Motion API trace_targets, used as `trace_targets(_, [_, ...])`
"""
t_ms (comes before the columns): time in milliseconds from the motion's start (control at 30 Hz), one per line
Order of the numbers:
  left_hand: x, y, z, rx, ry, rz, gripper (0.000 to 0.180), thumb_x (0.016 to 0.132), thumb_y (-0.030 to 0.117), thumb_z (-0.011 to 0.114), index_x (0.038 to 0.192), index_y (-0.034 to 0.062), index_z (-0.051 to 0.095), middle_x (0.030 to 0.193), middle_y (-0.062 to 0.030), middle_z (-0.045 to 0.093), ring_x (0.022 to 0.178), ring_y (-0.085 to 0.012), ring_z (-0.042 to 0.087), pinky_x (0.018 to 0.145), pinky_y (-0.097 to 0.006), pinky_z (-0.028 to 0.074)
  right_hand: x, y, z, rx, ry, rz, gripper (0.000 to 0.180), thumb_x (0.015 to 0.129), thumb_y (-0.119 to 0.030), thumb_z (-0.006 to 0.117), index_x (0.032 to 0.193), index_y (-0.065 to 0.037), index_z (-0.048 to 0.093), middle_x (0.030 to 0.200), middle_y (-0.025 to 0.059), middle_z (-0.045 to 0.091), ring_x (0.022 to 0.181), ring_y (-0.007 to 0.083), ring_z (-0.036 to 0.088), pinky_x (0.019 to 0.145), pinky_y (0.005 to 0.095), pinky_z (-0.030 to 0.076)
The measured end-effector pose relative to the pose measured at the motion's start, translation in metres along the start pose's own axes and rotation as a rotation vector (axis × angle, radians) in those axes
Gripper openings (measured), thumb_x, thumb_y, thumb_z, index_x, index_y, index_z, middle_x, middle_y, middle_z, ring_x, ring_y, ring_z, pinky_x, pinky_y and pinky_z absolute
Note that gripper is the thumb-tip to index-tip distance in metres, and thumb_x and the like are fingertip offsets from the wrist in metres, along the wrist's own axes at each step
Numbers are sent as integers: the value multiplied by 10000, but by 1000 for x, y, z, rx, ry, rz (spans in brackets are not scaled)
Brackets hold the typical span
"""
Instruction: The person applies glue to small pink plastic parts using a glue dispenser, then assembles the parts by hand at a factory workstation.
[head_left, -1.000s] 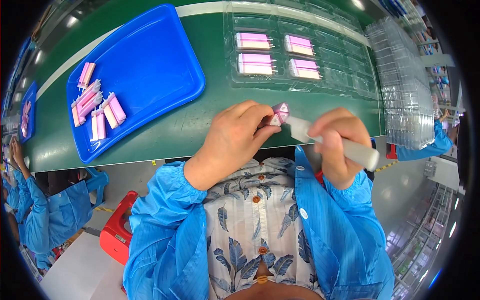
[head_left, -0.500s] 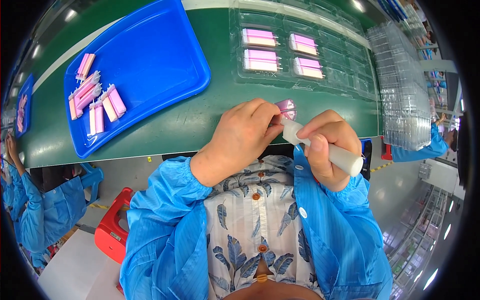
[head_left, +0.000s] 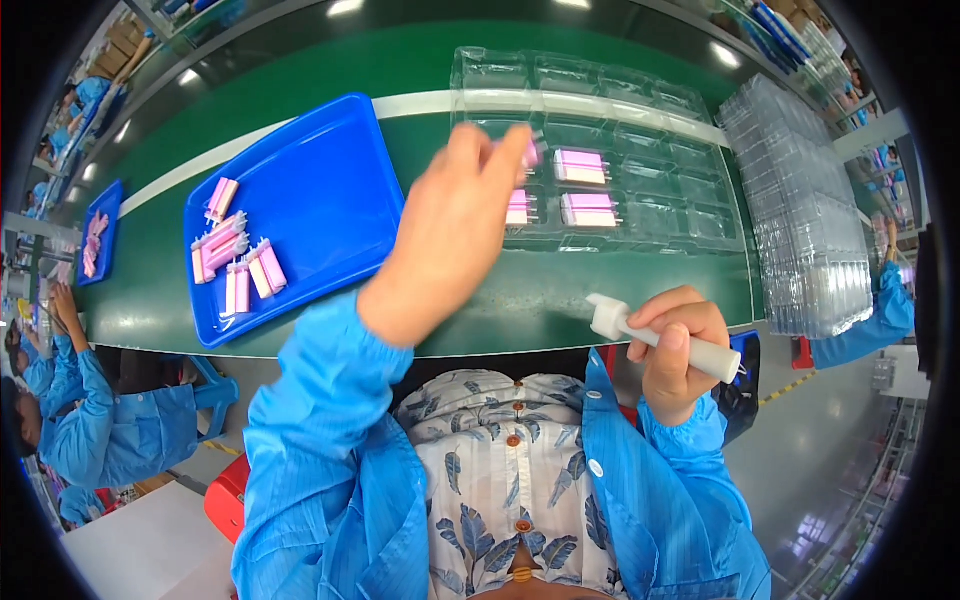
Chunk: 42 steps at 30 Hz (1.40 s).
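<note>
One white tool [head_left: 714, 358] pinched in right hand [head_left: 675, 374], tray's [head_left: 655, 214] 6 o'clock; axis 10-to-4, head toward 10; left hand [head_left: 452, 222] blurred by pink block [head_left: 533, 153], tray's 9 o'clock; can't tell grip, block axis.

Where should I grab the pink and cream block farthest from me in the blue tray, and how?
I'd pinch the block across its long sides, mid-body, from above and slightly from the right: it lies apart there, with bare floor of the blue tray beside it. Its near end faces the other blocks, so coming from that side looks tighter.
</note>
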<state>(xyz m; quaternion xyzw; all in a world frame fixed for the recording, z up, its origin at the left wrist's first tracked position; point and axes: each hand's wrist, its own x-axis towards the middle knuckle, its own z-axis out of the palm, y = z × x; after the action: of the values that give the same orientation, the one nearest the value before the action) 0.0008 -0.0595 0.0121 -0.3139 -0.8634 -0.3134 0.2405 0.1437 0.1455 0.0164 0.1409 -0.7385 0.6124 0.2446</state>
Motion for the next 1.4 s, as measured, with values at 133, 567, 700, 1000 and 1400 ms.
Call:
trace_targets(133, [41, -43, 28, 266, -61, 38, 215, 879, 62, 624, 1092, 32, 635, 944, -184, 580, 841, -353, 622, 713, -418, 529, -5, 1, -10, 24, 32, 3, 169, 987, -139, 529, 892, 1, 532, 896, 175, 658, 536, 99, 541, 505, 243, 462])
trace_targets(567, [-21, -151, -113, 930, -143, -390, 104, 805, 43, 588, 850, 37, 681, 881, -192, 672, 832, -367, 674, 720, -431, 564, -16, 19, -3, 54, 42, 65, 281, 1013, -270, 522, 896, -18, 479, 897, 184, 599, 509, 103, 472, 464, 223, 422])
trace_targets(700, [-56, -233, -154, 926, -308, -622, 138, 822, 106, 587, 846, 53, 713, 882, -195, 708, 843, -356, 700, 738, -449, 571, -11, 12, 19, 73, -13, 48, 282, 1014, -270, 521, 897, -17, 478, 896, 177, 596, 514, 98, 472, 465, 223, 422])
trace_targets(1000, [-38, -138, -127, 217, -68, -315, 194, 849, 207, 696, 965, 57, 735, 900, -167, 712, 870, -332, 668, 763, -429, 535, -6, 2, 30, -25, -59, 23, 257, 1019, -243, 495, 886, -23, 480, 895, 163, 605, 510, 73, 460, 463, 202, 395])
trace_targets(1400, [-86, -9, -7, -642, -236, -175, 274, 781, 44, 766, 1049, 51, 706, 967, -94, 723, 863, -262, 673, 744, -353, 529, 32, 0, 38, -121, -255, -71, 63, 877, -20, 555, 821, 2, 538, 781, 148, 645, 606, 174, 547, 536, 300, 435])
